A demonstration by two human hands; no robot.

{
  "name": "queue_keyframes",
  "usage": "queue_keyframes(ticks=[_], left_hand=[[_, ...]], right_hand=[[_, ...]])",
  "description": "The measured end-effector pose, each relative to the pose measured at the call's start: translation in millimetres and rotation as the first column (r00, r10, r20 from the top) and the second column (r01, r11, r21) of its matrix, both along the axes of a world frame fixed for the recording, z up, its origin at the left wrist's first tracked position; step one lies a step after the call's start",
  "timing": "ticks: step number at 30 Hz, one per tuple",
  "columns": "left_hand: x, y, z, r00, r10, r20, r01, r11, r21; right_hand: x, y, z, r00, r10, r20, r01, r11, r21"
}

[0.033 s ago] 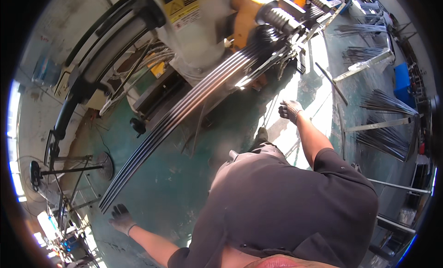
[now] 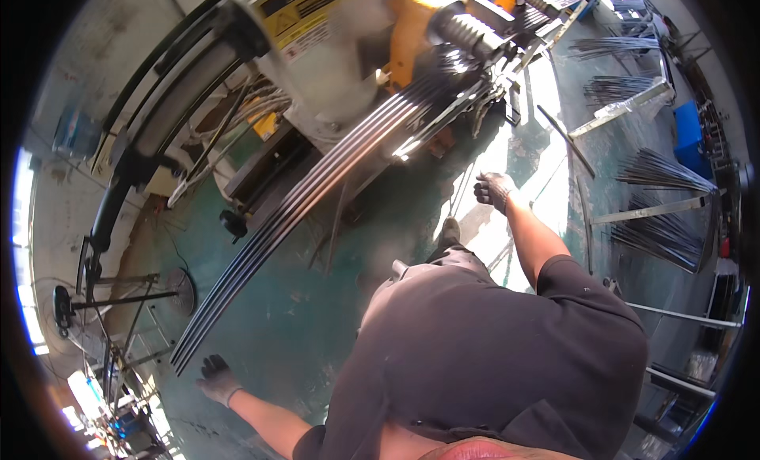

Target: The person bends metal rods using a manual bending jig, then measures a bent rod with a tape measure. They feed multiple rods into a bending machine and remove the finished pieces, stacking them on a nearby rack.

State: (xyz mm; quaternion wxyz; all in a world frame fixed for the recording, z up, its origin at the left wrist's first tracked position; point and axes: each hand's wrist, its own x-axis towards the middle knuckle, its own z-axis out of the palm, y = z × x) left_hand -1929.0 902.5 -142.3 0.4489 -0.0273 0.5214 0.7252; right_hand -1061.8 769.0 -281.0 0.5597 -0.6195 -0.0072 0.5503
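The long rods (image 2: 317,199) stick out of the big machine (image 2: 332,72), sloping toward the floor. Left hand (image 2: 215,378), gloved and empty, spreads beside their near ends. Right hand (image 2: 494,189) hangs loosely curled, holding nothing.

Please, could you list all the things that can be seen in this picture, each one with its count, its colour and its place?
long metal rods: one bundle, count of rods unclear, dark grey, running from the machine at top down to the lower left
machine: one, cream and orange, top centre
black roller: one, on the machine, top centre
floor fan: one, black, left edge
rod bundles on racks: several, grey, right side
blue box: one, upper right
floor: green, worn, centre
shirt: one, dark brown, lower centre
left hand: dark glove, lower left, near the low end of the rods, fingers spread, holding nothing
right hand: dark glove, centre right, raised, holding nothing
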Motion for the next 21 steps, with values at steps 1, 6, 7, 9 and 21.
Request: queue_keyframes(ticks=[1,6,7,9,21], left_hand=[[14.4,-12.1,-29.6,0.999,-0.033,0.032,0.033,0.999,-0.012],[224.9,-35.5,-157.1,0.984,-0.119,0.136,0.168,0.88,-0.444],[270.9,-40.2,-168.9,0.969,-0.16,0.186,0.23,0.856,-0.462],[353.6,-36.2,-191.3,0.932,-0.253,0.26,0.35,0.812,-0.467],[504.4,55.4,-206.0,0.873,-0.441,0.21,0.488,0.765,-0.421]], right_hand=[[13.4,3.5,-10.4,0.996,0.012,0.087,-0.007,0.998,-0.058],[78.9,-26.2,-45.0,0.969,0.014,0.247,-0.01,1.0,-0.017],[107.7,-35.2,-69.2,0.968,0.157,0.197,-0.137,0.984,-0.109],[147.3,-60.6,-115.0,0.989,0.125,0.084,-0.123,0.992,-0.036],[223.3,-77.4,-86.4,0.942,0.168,0.29,-0.054,0.93,-0.364]])
